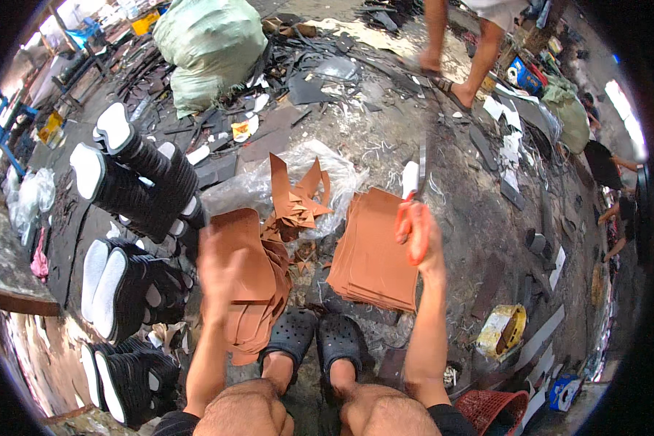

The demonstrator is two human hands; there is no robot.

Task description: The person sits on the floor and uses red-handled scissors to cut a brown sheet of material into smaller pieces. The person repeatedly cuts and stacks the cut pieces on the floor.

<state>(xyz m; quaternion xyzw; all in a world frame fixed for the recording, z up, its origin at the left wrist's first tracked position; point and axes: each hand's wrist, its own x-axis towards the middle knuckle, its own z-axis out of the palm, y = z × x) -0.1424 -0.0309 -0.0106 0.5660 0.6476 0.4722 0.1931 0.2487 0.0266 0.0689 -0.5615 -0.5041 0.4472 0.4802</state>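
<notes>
Terracotta pieces with rounded ends (258, 280) lie piled on the floor (455, 218) at the worker's left, apparently cut already; at the right sits a thick stack of square-cornered sheets (370, 251), which I take as uncut, so much seems left. Pointed offcuts (298, 207) heap between them beside crumpled clear plastic (345, 168). The right hand (432, 251) is wrapped around orange-handled scissors (418, 234); the left hand (220, 270) blurs over the rounded pieces, and I cannot tell how far open it is or whether it grips anything.
</notes>
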